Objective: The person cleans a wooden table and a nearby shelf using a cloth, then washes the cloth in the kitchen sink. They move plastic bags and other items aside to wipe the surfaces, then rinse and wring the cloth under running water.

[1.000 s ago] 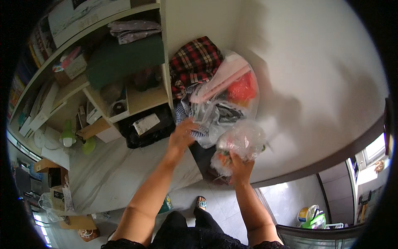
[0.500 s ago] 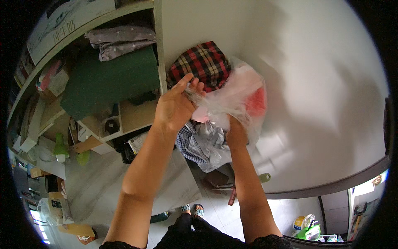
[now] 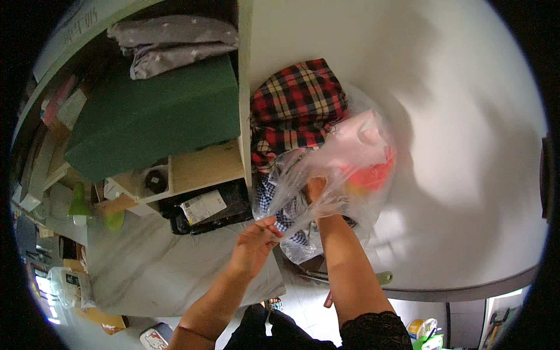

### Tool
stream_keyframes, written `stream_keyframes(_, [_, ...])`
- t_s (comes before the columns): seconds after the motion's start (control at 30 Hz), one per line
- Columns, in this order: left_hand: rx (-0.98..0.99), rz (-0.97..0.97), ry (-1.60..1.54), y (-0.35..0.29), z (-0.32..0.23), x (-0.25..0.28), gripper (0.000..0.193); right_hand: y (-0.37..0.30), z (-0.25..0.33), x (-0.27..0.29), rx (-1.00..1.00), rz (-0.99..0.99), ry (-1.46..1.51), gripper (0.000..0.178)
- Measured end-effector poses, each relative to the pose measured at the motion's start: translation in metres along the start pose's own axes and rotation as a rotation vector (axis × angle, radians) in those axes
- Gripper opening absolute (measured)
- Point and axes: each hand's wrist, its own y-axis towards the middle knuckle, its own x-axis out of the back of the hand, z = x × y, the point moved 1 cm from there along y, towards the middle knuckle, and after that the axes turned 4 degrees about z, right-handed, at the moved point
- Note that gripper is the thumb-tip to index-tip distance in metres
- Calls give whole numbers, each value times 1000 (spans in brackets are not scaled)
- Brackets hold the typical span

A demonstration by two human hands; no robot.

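A large clear plastic bag (image 3: 379, 213) hangs against the white wall. Pink and red items (image 3: 367, 151) show through its film. The rim of the bag is pinched between the fingers of my left hand (image 3: 256, 242), which draws the film toward me. My right hand (image 3: 315, 189) reaches inside the bag up to the wrist; its fingers are hidden behind folded film. Blue-and-white checked cloth (image 3: 284, 216) lies beside it, between my two hands. Just beyond the bag is a bulging red, black and cream plaid cloth item (image 3: 300, 96).
A wooden shelf unit (image 3: 245, 105) stands to the left, holding a green box (image 3: 169, 114) with folded grey cloth (image 3: 175, 44) on top. A black tray with a white label (image 3: 204, 207) sits under it, above a marble-look surface (image 3: 175, 262). A green handle (image 3: 385, 278) sticks out below the bag.
My left hand has moved down and nearer, pulling the bag's rim along with it. The right hand stays in the bag. The whole view has shifted slightly, bringing the shelf closer.
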Motion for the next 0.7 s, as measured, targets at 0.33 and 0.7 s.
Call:
stream_keyframes(0.33, [1,-57,2040,29,61,3,98,-181,81,116,75,-320,444,37])
stream_keyframes(0.7, [-622,-192,1602,63,34,18,24,-192,72,79,-795,-369,1410,113])
